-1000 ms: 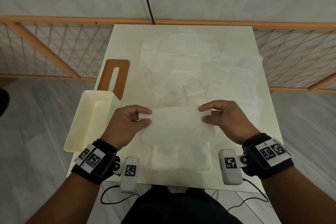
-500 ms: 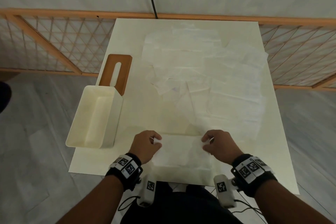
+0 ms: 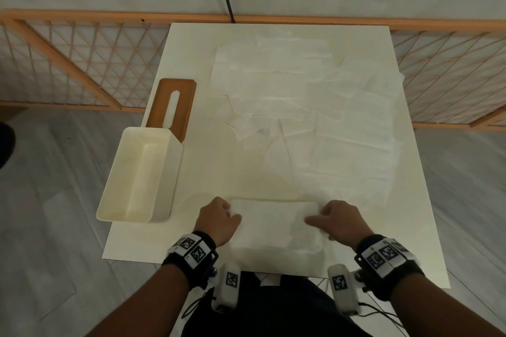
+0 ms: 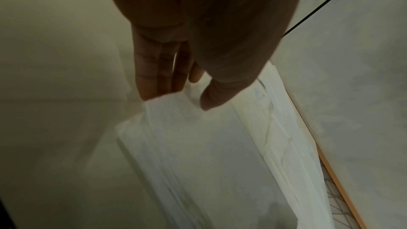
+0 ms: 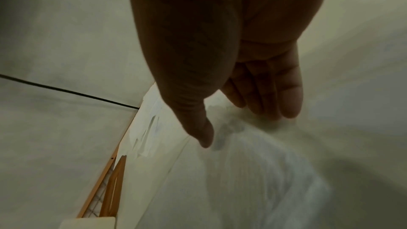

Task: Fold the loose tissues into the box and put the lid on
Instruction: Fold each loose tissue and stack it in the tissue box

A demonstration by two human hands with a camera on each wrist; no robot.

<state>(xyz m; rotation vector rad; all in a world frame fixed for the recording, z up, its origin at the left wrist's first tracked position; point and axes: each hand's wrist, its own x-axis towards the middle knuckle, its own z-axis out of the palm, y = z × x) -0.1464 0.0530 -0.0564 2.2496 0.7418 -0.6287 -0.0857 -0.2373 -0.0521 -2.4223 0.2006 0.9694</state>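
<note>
A folded white tissue (image 3: pixel 273 224) lies on a small pile of folded tissues at the table's front edge. My left hand (image 3: pixel 224 213) pinches its left end; in the left wrist view the thumb (image 4: pixel 211 100) sits on top and the fingers (image 4: pixel 154 76) go under the tissue corner (image 4: pixel 167 104). My right hand (image 3: pixel 320 216) rests on the right end, with straight fingers (image 5: pixel 284 100) and the thumb (image 5: pixel 204 137) touching the sheet. The open cream box (image 3: pixel 139 175) stands at the left edge, apart from my left hand. Its brown slotted lid (image 3: pixel 172 107) lies flat behind it.
Several loose tissues (image 3: pixel 301 104) overlap across the middle, far and right parts of the white table (image 3: pixel 191 57). A wooden lattice rail (image 3: pixel 68 68) runs behind the table. A strip of bare tabletop separates the box from the tissues.
Both hands carried the folded tissue from the table's middle back toward the front edge and lowered it onto the pile there. The right hand's fingers have straightened.
</note>
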